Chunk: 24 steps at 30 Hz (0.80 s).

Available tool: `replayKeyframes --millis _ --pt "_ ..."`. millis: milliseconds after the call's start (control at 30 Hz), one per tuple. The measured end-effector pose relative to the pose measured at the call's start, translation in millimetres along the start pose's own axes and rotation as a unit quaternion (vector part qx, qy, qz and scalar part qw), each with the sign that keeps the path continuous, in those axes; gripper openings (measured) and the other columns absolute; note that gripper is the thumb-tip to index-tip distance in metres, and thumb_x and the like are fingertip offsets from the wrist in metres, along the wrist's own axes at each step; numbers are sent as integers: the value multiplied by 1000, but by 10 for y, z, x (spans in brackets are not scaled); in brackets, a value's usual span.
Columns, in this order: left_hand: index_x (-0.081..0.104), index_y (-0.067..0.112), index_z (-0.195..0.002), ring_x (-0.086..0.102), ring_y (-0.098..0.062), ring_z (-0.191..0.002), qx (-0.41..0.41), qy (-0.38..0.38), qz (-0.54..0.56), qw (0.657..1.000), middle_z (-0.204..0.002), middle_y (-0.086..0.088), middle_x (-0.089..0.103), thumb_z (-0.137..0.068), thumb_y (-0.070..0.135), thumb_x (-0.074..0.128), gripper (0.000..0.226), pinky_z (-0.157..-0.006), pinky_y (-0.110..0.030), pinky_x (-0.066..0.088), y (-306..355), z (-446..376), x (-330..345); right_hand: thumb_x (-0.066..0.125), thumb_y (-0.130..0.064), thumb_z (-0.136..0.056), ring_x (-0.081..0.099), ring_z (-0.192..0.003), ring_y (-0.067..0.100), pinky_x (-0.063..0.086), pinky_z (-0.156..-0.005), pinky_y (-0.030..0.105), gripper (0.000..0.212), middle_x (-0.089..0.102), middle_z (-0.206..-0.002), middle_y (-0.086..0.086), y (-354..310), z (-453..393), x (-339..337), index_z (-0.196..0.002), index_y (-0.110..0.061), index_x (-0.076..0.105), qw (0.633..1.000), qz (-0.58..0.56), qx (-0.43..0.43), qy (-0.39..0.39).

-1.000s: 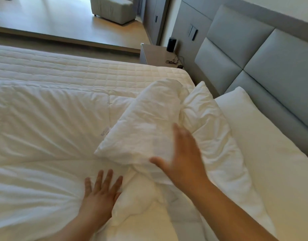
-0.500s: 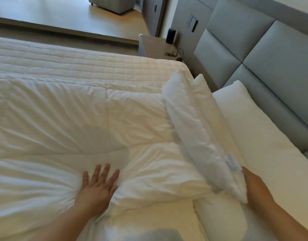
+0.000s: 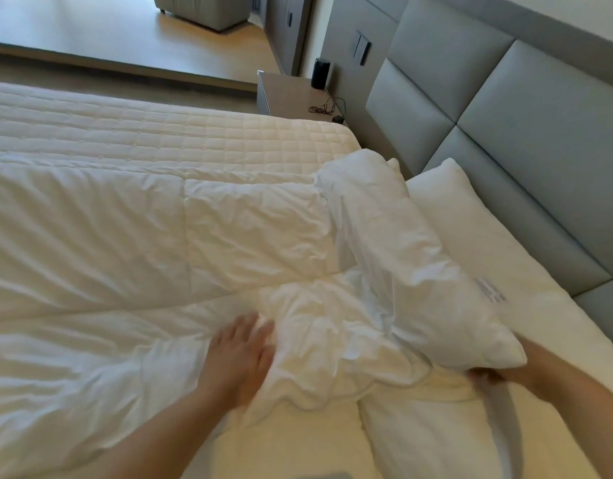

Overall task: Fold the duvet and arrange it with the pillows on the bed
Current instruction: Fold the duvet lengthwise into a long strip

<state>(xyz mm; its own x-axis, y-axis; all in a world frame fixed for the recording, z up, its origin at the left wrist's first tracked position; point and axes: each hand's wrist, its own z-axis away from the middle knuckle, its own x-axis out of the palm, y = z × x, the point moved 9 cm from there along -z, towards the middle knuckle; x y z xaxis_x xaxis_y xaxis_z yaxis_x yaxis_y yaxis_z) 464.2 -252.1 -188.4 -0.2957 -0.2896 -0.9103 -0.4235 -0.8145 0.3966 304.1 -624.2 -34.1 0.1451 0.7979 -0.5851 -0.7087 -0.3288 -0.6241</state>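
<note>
Two bare hands work on the wide white bed. Her left hand lies flat, fingers straight, pressing the rumpled white quilted duvet, which spreads away beyond and left of it. The right hand, mostly hidden, seems to grip the near corner of a plump white pillow raised on edge; beyond it, another white pillow lies along the grey padded headboard.

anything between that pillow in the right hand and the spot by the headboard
Nothing visible blocks it. The right hand grips the near corner of the crumpled white pillow, which lies beside the smooth white pillow that rests against the grey padded headboard.
</note>
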Motion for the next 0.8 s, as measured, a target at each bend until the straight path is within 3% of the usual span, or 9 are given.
replayKeyframes --millis 67,133,200,267,367,533,633,700,800 --pt "38 30 -147 31 -33 -143 26 -38 -75 996 -156 -6 36 -100 53 14 57 -113 -49 18 -24 107 421 60 -11 -93 57 -72 23 47 -74 41 11 65 -82 11 -496 -22 -232 -91 -3 68 993 -93 -6 67" --pt "42 25 -143 34 -34 -138 36 -52 -105 992 -149 -11 46 -101 52 14 58 -108 -54 21 -120 215 647 51 -43 -96 61 -80 18 46 -72 35 40 69 -92 6 -944 -109 -271 -105 -8 67 984 -150 -51 86" --pt "43 21 -144 32 -33 -139 57 -38 -127 990 -149 -12 46 -101 50 15 59 -108 -55 22 -192 214 721 45 -59 -92 61 -86 8 43 -74 31 48 68 -97 -4 -1164 -203 31 -107 -18 63 994 -39 -100 33" --pt "44 22 -145 25 -30 -143 73 -15 -143 987 -151 -10 44 -101 50 15 59 -109 -54 22 -275 177 699 55 -61 -86 60 -98 12 46 -78 31 51 63 -111 -5 -1049 -393 590 -116 -21 55 988 101 -120 1" --pt "43 23 -146 1 -21 -152 74 -16 -158 985 -154 -5 39 -101 49 17 58 -112 -48 17 -378 172 685 46 -65 -80 44 -129 28 38 -105 41 69 50 -139 9 -261 -629 1028 -124 -13 59 928 350 -104 70" --pt "42 24 -146 11 -23 -149 55 -60 -146 986 -153 -4 41 -101 48 16 57 -114 -44 10 -382 176 672 63 -46 -85 40 -128 41 32 -104 45 41 48 -139 18 -123 -465 597 -86 -7 75 886 348 -130 276" --pt "44 24 -143 34 -28 -138 31 -96 -129 986 -148 -7 49 -102 49 13 58 -111 -43 14 -341 190 702 65 -39 -87 58 -102 30 44 -85 33 32 49 -133 16 -141 -608 350 -80 -8 70 949 243 -54 192" --pt "44 26 -142 42 -29 -136 16 -107 -120 987 -148 -6 48 -100 53 3 65 -109 -45 27 -270 164 673 66 -30 -88 61 -69 24 46 -68 30 29 64 -89 12 -141 -622 445 -69 -9 61 993 62 -28 92" --pt "34 36 -148 26 -19 -147 -61 -68 9 996 -160 8 24 -87 70 -2 79 -115 -39 26 -114 64 456 69 -23 -85 71 -79 30 57 -78 43 19 74 -84 14 -53 -592 745 -90 -5 72 995 -73 38 -50"
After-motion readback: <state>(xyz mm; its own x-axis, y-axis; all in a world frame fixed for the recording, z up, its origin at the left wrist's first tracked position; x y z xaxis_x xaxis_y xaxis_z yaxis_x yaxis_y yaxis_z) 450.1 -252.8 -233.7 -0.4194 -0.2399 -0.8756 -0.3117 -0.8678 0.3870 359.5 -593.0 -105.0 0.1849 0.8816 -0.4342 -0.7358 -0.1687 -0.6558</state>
